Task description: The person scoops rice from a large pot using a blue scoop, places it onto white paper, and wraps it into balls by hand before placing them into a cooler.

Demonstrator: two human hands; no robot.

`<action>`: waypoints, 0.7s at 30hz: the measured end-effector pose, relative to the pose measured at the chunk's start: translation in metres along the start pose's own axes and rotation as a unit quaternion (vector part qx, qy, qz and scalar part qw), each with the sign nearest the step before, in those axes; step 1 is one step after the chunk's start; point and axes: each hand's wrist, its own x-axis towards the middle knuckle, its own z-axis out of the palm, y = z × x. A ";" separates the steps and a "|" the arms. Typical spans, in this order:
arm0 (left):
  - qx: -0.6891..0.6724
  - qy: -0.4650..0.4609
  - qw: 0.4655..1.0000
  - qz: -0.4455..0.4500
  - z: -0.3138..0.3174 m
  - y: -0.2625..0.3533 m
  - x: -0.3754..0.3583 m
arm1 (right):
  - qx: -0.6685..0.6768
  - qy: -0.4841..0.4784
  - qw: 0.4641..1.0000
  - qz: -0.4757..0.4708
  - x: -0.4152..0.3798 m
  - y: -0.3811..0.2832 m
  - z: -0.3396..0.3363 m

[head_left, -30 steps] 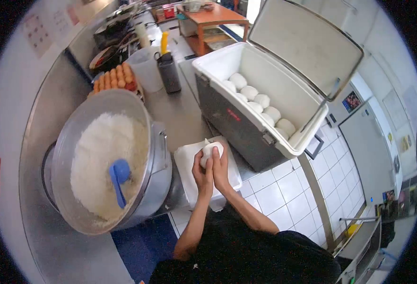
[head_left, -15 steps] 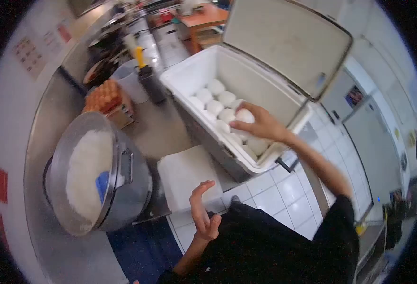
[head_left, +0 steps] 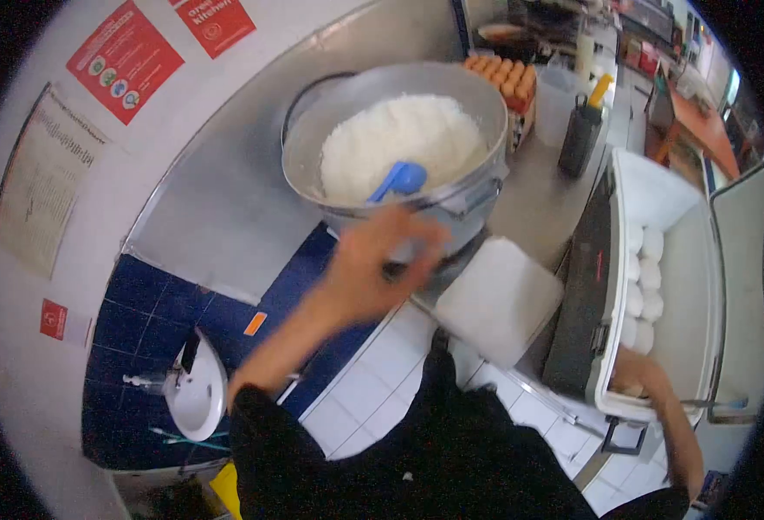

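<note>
My left hand (head_left: 382, 264) is blurred by motion in front of the big metal pot (head_left: 313, 186), and its fingers cannot be made out clearly. White rice (head_left: 399, 130) fills much of the pot, with a blue scoop (head_left: 408, 178) lying on it near the front rim. My right hand (head_left: 637, 373) reaches down inside the near end of the open cooler box (head_left: 611, 355), its fingers mostly hidden. Several white rounded balls (head_left: 650, 276) sit in rows beyond that hand. Between pot and cooler lies a white stack of sheets (head_left: 499, 299).
A tray of eggs (head_left: 508, 78), a clear plastic tub (head_left: 560, 95) and a dark holder (head_left: 579, 139) with a yellow handle stand behind the pot on the steel counter (head_left: 217, 208). At the lower left is a small white sink (head_left: 200, 394). The cooler's lid (head_left: 759, 251) is raised.
The view has swung left toward the pot. My left hand has moved up toward the pot's front. My right hand, earlier gripping a white ball, is now lower in the cooler's near end.
</note>
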 end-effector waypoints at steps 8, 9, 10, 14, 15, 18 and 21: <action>0.339 -0.395 0.849 -0.091 0.041 -0.275 0.095 | 0.242 0.405 0.872 0.133 -0.078 -0.028 -0.024; 0.343 -0.448 0.818 -0.110 0.053 -0.306 0.092 | 0.256 0.493 0.824 0.114 -0.086 -0.024 -0.007; 0.332 -0.479 0.806 -0.101 0.062 -0.319 0.088 | 0.286 0.527 0.789 0.135 -0.093 -0.021 0.010; 0.302 -0.560 0.761 -0.129 0.091 -0.366 0.069 | 0.388 0.617 0.657 0.192 -0.089 -0.053 0.056; 0.255 -0.547 0.790 -0.110 0.090 -0.382 0.068 | 0.397 0.619 0.644 0.212 -0.083 -0.055 0.063; 0.141 -0.504 0.845 -0.107 0.054 -0.366 0.107 | 0.380 0.641 0.620 0.244 -0.058 -0.050 0.073; 0.082 -0.257 0.939 -0.211 0.033 -0.400 0.147 | 0.373 0.728 0.481 0.315 -0.042 -0.034 0.083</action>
